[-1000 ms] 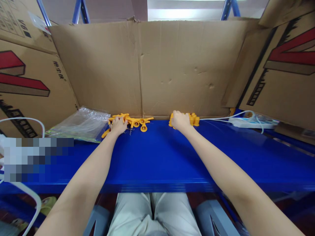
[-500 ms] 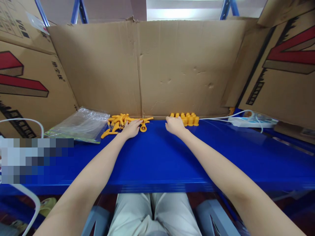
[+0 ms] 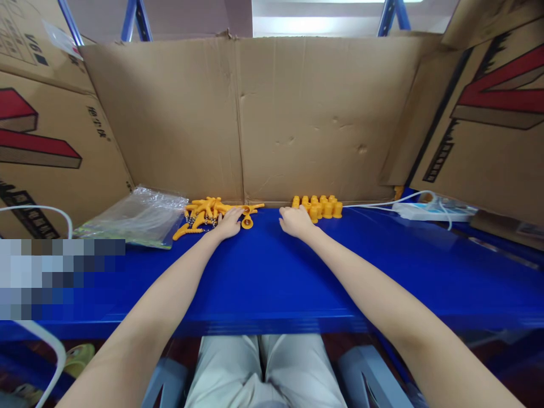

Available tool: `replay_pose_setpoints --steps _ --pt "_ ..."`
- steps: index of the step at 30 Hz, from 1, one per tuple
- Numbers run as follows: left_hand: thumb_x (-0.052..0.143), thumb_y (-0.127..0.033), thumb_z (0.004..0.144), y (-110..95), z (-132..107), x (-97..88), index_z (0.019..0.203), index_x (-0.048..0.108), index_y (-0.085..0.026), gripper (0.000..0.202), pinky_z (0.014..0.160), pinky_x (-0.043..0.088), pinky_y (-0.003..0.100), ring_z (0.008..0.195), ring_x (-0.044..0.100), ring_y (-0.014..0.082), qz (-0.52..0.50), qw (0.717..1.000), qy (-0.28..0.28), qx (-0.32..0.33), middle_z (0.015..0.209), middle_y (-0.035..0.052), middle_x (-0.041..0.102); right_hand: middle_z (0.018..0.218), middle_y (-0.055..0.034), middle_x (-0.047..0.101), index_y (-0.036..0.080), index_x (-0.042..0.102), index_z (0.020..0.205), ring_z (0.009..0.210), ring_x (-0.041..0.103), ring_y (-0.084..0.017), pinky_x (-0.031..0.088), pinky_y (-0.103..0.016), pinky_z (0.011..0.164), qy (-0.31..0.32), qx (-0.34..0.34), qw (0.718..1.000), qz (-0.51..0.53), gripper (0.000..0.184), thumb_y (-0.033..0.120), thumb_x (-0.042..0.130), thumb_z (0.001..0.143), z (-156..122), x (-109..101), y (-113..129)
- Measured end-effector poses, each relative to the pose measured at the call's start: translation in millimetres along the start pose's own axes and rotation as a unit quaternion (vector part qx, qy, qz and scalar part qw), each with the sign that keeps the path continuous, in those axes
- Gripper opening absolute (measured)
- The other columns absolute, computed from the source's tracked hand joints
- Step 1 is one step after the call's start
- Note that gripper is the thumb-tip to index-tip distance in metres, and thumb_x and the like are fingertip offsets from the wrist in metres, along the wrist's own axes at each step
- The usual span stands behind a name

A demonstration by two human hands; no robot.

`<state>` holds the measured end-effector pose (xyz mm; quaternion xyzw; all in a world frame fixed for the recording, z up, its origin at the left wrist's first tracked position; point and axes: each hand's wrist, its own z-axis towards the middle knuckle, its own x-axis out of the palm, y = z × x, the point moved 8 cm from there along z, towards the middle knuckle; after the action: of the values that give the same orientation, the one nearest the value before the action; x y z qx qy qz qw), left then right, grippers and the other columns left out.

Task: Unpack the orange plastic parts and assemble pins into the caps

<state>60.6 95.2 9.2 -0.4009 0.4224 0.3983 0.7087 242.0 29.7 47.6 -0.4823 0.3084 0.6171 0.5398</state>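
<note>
On the blue table (image 3: 272, 266), far from me, lies a heap of orange stick-shaped plastic parts (image 3: 204, 212) with small metal chains. My left hand (image 3: 229, 222) rests at the heap's right edge, fingers curled over one or two pieces beside an orange bell-shaped part (image 3: 247, 221). To the right stands a cluster of several small orange cap-like parts (image 3: 319, 205). My right hand (image 3: 294, 221) sits just left of that cluster, fingers curled; what it grips, if anything, is hidden.
A cardboard wall (image 3: 297, 113) rises right behind the parts, with printed cartons (image 3: 46, 124) at both sides. A clear plastic bag (image 3: 136, 215) lies at the left. A white power strip (image 3: 429, 211) and cable sit at the right.
Both hands have pulled back from the orange piles toward the middle of the table. The right hand uncovered the cap cluster; the left slid right along the stick heap.
</note>
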Motion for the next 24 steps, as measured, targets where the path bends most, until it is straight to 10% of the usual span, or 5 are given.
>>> replay_pose_setpoints --steps 9,18,24 --pt "0.038 -0.009 0.08 -27.5 9.3 -20.8 0.122 0.059 -0.018 0.047 0.104 0.039 0.038 0.114 0.054 0.0202 -0.13 0.984 -0.079 0.092 0.124 0.0097 0.055 0.109 -0.0129 0.067 0.012 0.054 0.119 0.104 0.062 -0.025 0.039 -0.04 0.092 -0.014 0.001 0.984 0.179 0.032 0.028 0.044 0.093 5.8 7.5 1.7" --pt "0.035 -0.009 0.082 -99.2 -27.0 -35.1 0.125 0.052 -0.016 0.047 0.105 0.039 0.036 0.117 0.051 0.0183 -0.108 0.952 -0.096 0.269 0.126 0.0112 0.052 0.102 -0.0097 0.068 0.017 0.042 0.13 0.082 0.067 -0.013 0.05 -0.026 0.072 0.051 0.075 0.781 0.617 0.049 0.041 0.013 0.1 11.3 19.6 13.1" --pt "0.037 -0.006 0.08 -109.5 -42.6 -46.7 0.126 0.046 -0.015 0.048 0.1 0.042 0.039 0.116 0.053 0.0201 -0.033 0.952 -0.111 0.282 0.124 0.012 0.056 0.093 -0.0036 0.066 0.023 0.051 0.12 0.073 0.065 -0.01 0.048 -0.021 0.061 0.023 0.106 0.744 0.659 0.034 0.037 0.03 0.097 7.5 11.8 6.8"
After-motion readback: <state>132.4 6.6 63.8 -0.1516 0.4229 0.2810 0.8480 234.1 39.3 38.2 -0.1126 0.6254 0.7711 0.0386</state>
